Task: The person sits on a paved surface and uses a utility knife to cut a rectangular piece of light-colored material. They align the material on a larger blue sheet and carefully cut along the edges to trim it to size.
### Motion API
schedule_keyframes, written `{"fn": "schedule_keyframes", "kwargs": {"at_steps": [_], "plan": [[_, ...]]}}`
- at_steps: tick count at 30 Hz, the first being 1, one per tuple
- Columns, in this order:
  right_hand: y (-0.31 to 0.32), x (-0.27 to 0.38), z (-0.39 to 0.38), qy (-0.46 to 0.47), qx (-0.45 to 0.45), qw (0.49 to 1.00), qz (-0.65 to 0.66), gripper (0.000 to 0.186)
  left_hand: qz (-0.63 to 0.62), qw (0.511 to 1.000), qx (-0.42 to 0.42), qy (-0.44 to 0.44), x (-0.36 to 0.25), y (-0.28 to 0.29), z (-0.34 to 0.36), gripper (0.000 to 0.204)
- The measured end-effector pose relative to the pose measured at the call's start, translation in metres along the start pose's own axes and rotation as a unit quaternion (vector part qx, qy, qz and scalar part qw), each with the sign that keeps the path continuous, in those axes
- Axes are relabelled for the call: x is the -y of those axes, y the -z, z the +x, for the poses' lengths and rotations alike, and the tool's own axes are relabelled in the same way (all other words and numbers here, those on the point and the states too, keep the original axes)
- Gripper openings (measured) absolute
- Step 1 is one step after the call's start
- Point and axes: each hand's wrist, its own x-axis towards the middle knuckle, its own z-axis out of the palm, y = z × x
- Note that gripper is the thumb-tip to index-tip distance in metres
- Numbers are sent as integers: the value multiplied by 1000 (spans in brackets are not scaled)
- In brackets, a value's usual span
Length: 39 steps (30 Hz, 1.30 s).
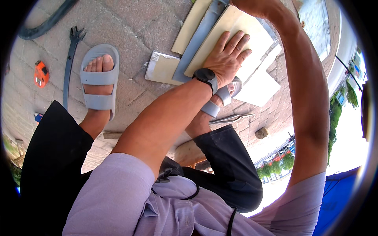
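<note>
My left hand (228, 59), with a dark watch on its wrist, lies flat on a cream board (240, 35), fingers spread and holding nothing. Beneath that board is a grey strip (199, 41), with another cream panel (191, 25) to its left. My right hand (252, 7) is at the far edge of the board, cut off by the top of the picture; its fingers are hidden. A white-edged piece (161, 67) pokes out at the near left of the stack, and a white sheet (262, 88) lies at its right.
On the brick paving (134, 51) lie a dark pry bar (70, 67), an orange tape measure (41, 74) and a black hose (49, 25). Metal pincers (232, 118) rest beside my right sandal (224, 95). My left sandal (100, 88) is near the bar. A stone (261, 133) sits farther right.
</note>
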Motion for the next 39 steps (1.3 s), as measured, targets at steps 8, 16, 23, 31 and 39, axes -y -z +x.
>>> {"fn": "schedule_keyframes", "kwargs": {"at_steps": [8,16,23,31,39], "plan": [[-10,6,-25,19,-98,995,30,15,9,1000,4,1,1,1,-1,52],[-43,26,-39,-82,-143,983,-77,11,1,1000,-28,-3,4,-3,-2,49],[-55,48,-53,-132,-137,980,-51,19,-47,999,26,-6,4,-1,-4,49],[-45,36,-43,-166,-137,975,-52,22,-48,998,-27,-11,4,2,-2,49],[-63,54,-61,-154,-134,979,-11,17,-42,999,-16,15,3,-5,-5,44]]}}
